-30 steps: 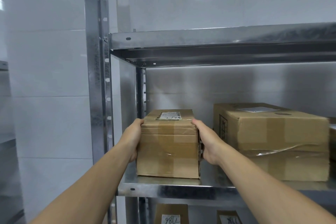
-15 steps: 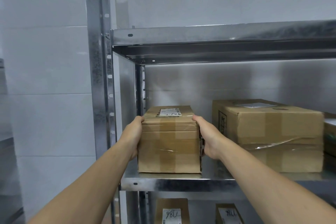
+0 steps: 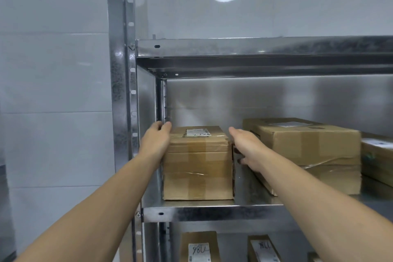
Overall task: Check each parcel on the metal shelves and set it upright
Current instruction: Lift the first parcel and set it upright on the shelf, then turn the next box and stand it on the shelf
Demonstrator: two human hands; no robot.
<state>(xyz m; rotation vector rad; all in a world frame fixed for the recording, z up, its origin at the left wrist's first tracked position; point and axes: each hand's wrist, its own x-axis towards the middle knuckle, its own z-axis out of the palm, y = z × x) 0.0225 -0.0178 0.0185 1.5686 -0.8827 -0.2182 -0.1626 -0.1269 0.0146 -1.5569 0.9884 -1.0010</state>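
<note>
Centrally, small taped parcel point(image 3: 197, 166) upright at left end of metal shelf point(image 3: 212, 212), top label point(image 3: 197, 132) scrawl unreadable, left hand point(image 3: 156, 140) flat against its left side, right hand point(image 3: 247, 148) loosely open touching its right, 2 lower parcels point(image 3: 198, 247) handwritten roughly 98, white tiled wall point(image 3: 53, 91)

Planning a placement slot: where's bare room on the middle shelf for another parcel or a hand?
Free: the bare strip of shelf between small box and large box, where the right hand sits; headroom above both. Crowded: left of the small box, where the left hand fills the gap to the side panel.
</note>
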